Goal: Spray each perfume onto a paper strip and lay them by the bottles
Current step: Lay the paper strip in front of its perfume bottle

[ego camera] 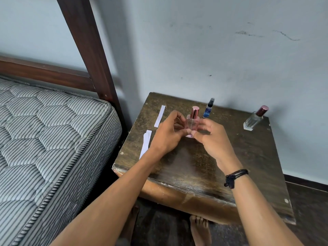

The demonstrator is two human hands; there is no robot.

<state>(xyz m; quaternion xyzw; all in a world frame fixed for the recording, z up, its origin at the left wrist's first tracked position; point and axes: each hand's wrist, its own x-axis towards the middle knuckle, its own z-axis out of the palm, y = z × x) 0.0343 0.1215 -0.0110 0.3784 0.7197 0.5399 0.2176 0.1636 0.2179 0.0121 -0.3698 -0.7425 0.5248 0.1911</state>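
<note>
Pink glass is showing between both hands over the wooden table (248, 157): the pink perfume bottle (192, 121) is staying upright with its cap on, a slim blue spray bottle (209, 109) is standing just behind it, and a clear bottle (254, 119) with a dark red cap is sitting well apart by the wall. Fingers are hiding the pink bottle's base, and fill levels are proving unreadable. The left hand (167, 137) and right hand (211, 137) are both curling around it, gripping its sides, with paper strips (145, 143) lying to the left.
</note>
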